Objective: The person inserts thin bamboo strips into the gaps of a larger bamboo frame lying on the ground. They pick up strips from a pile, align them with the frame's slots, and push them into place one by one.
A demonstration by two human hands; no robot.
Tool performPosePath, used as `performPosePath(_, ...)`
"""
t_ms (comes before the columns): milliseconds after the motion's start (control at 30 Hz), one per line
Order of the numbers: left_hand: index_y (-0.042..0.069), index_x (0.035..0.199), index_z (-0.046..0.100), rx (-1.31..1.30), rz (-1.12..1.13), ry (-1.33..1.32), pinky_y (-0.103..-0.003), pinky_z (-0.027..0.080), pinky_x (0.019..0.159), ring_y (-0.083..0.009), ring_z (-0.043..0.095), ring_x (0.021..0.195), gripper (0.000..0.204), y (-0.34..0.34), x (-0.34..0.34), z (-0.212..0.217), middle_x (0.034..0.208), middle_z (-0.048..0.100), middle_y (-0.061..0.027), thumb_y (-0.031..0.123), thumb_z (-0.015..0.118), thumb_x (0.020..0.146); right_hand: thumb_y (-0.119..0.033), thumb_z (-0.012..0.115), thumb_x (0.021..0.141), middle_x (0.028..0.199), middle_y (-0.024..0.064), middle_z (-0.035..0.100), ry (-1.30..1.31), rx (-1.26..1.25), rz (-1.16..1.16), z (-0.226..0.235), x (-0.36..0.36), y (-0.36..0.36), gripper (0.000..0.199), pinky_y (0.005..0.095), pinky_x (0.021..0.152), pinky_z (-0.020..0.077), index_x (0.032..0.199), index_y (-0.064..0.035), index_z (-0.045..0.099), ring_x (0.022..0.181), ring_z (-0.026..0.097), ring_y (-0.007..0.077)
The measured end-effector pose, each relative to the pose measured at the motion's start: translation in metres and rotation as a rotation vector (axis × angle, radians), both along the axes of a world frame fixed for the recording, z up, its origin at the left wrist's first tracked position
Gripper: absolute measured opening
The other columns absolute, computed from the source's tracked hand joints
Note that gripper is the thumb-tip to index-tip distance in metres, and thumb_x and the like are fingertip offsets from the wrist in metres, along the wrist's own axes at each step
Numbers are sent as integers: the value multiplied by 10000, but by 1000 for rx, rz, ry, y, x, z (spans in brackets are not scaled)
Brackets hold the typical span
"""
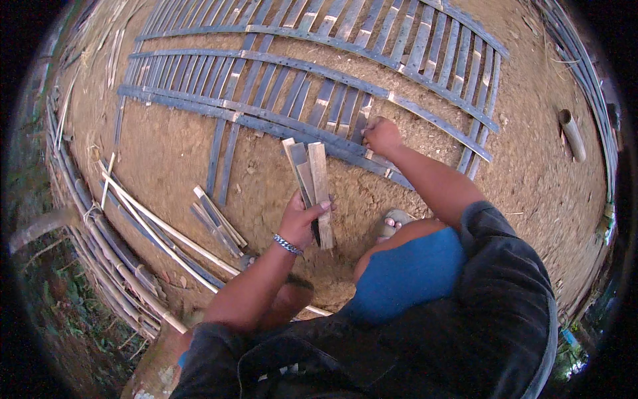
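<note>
I crouch on bare earth over a lattice of grey bamboo slats point(312, 73) laid flat. My left hand point(302, 223), with a bead bracelet on the wrist, is shut on a bundle of short bamboo strips point(311, 178) held upright. My right hand point(382, 136) reaches forward with fingers closed on a slat point(345, 113) at the lattice's near edge, where it crosses a long horizontal strip point(279, 123).
Loose short strips point(216, 223) and long pale bamboo poles point(153, 226) lie on the dirt at my left. A bamboo tube section point(571, 133) lies at the right. More poles point(100, 253) line the left border. My sandalled foot point(393, 223) is below my right arm.
</note>
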State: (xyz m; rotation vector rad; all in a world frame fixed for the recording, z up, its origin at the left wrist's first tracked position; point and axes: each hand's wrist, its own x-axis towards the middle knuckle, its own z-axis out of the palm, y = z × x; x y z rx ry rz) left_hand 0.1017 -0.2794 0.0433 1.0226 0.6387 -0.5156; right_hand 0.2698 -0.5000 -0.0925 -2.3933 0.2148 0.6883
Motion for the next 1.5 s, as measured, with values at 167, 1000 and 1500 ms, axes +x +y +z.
performPosePath(167, 15, 1180, 496, 23, -32, -23, -329, 524, 842, -178, 644, 931, 452, 1, 9, 2, 1029, 649, -77, 9, 716, 785, -318, 707, 818, 822, 114, 668, -99, 219, 91, 82, -15, 12, 338, 353, 668, 515, 931, -16, 609, 752, 658, 232)
performPosePath(1000, 30, 1090, 562, 351, 87, -83, -317, 522, 749, -158, 643, 857, 336, 14, 40, -22, 976, 674, -70, 93, 735, 808, -307, 690, 856, 958, 36, 650, 722, 827, 100, 67, -68, 5, 424, 315, 709, 508, 1187, -72, 567, 861, 610, 145)
performPosePath(1500, 44, 1200, 460, -16, -193, 7, -347, 534, 626, -190, 612, 718, 452, 16, 38, -8, 900, 595, -76, 97, 663, 801, -377, 695, 843, 812, 30, 607, 452, 813, -116, 119, -33, 55, 364, 247, 577, 444, 1024, -67, 632, 680, 536, 108)
